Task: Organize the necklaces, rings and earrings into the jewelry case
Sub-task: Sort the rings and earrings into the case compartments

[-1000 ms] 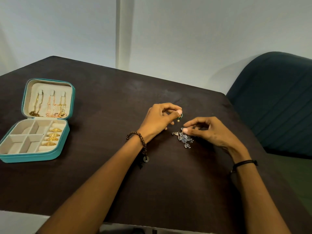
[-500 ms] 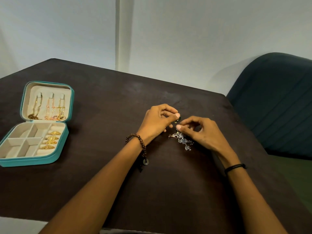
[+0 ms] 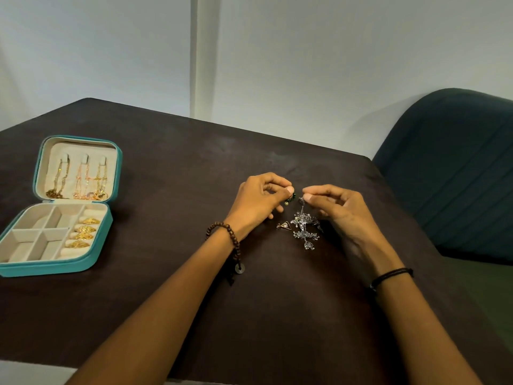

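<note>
A teal jewelry case (image 3: 91,259) lies open at the table's left. Three necklaces (image 3: 80,179) hang in its lid and several gold rings (image 3: 84,232) sit in its ring rolls; the other compartments hold nothing. At the table's middle my left hand (image 3: 258,201) pinches a small green earring (image 3: 291,197) between thumb and forefinger. My right hand (image 3: 336,209) pinches the top of a silver dangling earring (image 3: 304,218), lifting it from a tangled silver cluster (image 3: 306,234) on the table. A small gold triangular earring (image 3: 284,225) lies just left of the cluster.
The dark brown table (image 3: 166,190) ends at a far edge near the white wall. A dark teal upholstered chair (image 3: 449,173) stands at the right, close to the table's corner. Beaded and cord bracelets sit on my wrists.
My hands drew together, then apart. The right hand has raised one end of a silver earring off the pile, and the gold triangular earring now shows beside the cluster.
</note>
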